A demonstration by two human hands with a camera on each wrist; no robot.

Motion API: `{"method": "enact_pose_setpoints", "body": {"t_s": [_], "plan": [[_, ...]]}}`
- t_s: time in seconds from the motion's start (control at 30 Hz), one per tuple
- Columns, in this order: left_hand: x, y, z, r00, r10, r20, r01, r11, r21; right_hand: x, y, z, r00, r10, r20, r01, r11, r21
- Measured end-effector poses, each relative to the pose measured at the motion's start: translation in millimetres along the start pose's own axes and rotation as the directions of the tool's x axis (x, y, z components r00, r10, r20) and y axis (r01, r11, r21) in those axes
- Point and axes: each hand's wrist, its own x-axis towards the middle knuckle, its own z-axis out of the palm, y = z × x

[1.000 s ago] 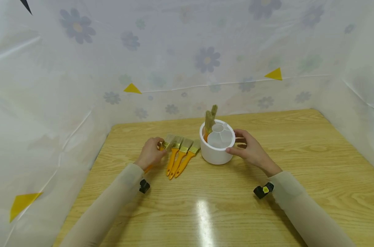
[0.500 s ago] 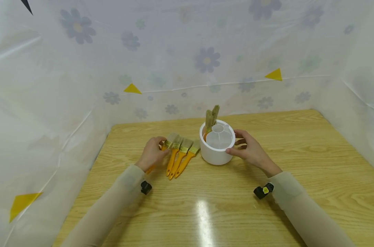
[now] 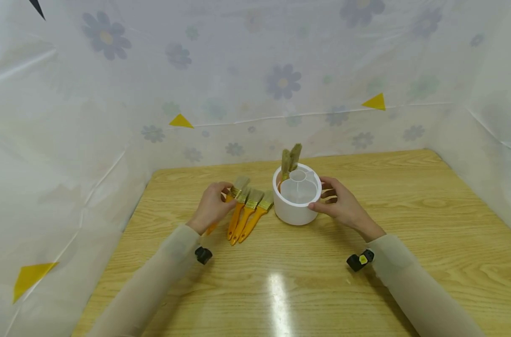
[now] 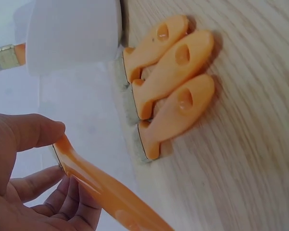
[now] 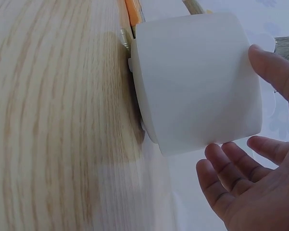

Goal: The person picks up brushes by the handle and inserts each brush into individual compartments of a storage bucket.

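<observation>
My left hand (image 3: 212,207) pinches a flat paintbrush (image 4: 106,187) between thumb and fingers near its metal ferrule. The orange handle slants down below the hand, bristles pointing away from me. Right beside it, three similar paintbrushes (image 3: 241,225) lie fanned out on the table, bristles toward the back. A round white divided holder (image 3: 295,214) stands upright to their right, with clear compartments inside. Paintbrushes (image 3: 285,163) stand in its left compartment, bristles up. My right hand (image 3: 343,206) holds the holder from the right, thumb at the rim and fingers against the side wall.
The wood-grain table (image 3: 322,290) ends at a back wall (image 3: 238,75) covered in flower-print sheeting. Pale sheeting also rises on the left and right. Yellow triangle markers (image 3: 181,120) stick to the sheets. Each wrist carries a small black camera (image 3: 357,261).
My left hand has lifted its paintbrush slightly and shifted right, toward the holder. The brushes in the holder lean a little farther right. My right hand has stayed in place.
</observation>
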Motion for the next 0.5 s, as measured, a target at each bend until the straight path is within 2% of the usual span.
{"method": "enact_pose_setpoints", "body": {"t_s": [0.23,0.5], "plan": [[-1.2,8.0,-0.5,1.0,0.027,-0.008,-0.027,1.0,-0.009,0,1,0.0,1.0,-0.005,-0.005,0.005,1.0,-0.006],[-0.1,14.4,2.7,0.997,0.056,-0.046,-0.059,0.997,-0.055,0,2,0.5,1.0,-0.016,-0.005,0.016,1.0,0.007]]}}
